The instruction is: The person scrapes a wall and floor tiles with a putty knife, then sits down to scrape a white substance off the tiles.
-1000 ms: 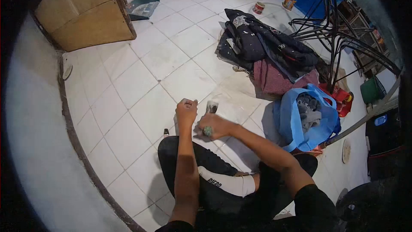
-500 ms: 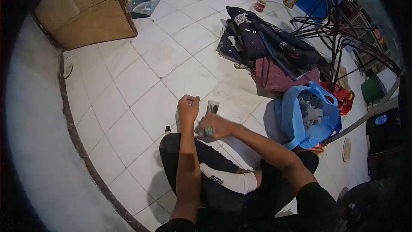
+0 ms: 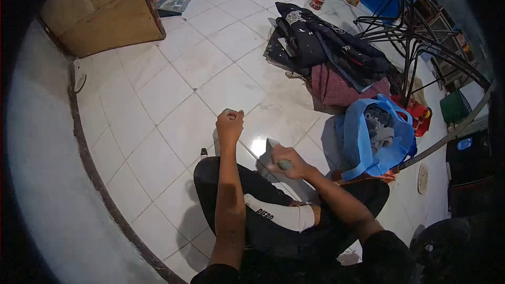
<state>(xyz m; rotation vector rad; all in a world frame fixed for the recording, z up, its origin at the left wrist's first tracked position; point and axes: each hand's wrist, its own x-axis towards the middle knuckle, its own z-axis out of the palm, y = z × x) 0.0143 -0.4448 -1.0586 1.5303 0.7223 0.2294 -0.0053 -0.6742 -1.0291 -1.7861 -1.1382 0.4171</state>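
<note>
My right hand is wrapped round a scraper. Its greenish handle end pokes out of the fist, and part of a flat blade shows beyond the fingers, over the white tiled floor. In front of my left knee, my left hand is raised with the fingers curled in; whether anything is inside them is hidden. Beside that knee stands a small object with a black cap. My legs are folded, and a white sock with dark lettering shows between them.
To the right are a blue bag with grey cloth inside, a pile of dark clothes, a maroon cloth and a black metal rack. Cans and a dustpan lie farther off. A wall runs along the left.
My right hand has moved to the right with the scraper, away from my left hand, and its blade has turned. My left hand has hardly moved. The view has shifted slightly.
</note>
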